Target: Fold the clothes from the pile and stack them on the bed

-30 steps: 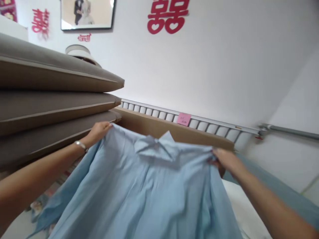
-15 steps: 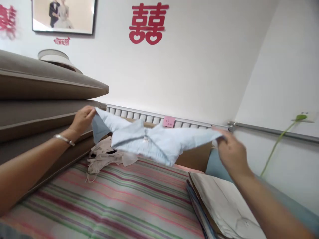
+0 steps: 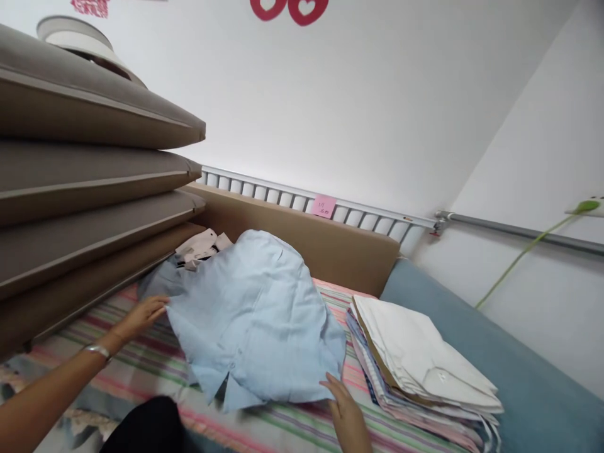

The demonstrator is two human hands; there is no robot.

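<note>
A light blue buttoned shirt (image 3: 264,308) lies spread over the striped bed sheet (image 3: 155,377), puffed up at its far end. A small gap opens in its near edge beside a button. My left hand (image 3: 146,313), with a silver bangle on the wrist, pinches the shirt's left edge. At the near right corner, the fingers of my right hand (image 3: 343,406) grip the fabric. White crumpled clothing (image 3: 201,245) lies behind the shirt on the left, partly covered. To the right of my right hand sits a stack of folded clothes (image 3: 419,352) with a white garment on top.
Thick grey-brown cushions (image 3: 89,170) are piled high on the left, with a pale hat (image 3: 80,41) on top. A brown headboard (image 3: 292,229) stands before the radiator (image 3: 240,185), which bears a pink note (image 3: 323,206). A blue padded edge (image 3: 472,340) runs along the right.
The shirt has come down from the air onto the bed and now lies spread out. Both hands have lowered and come nearer. The view has tilted downward.
</note>
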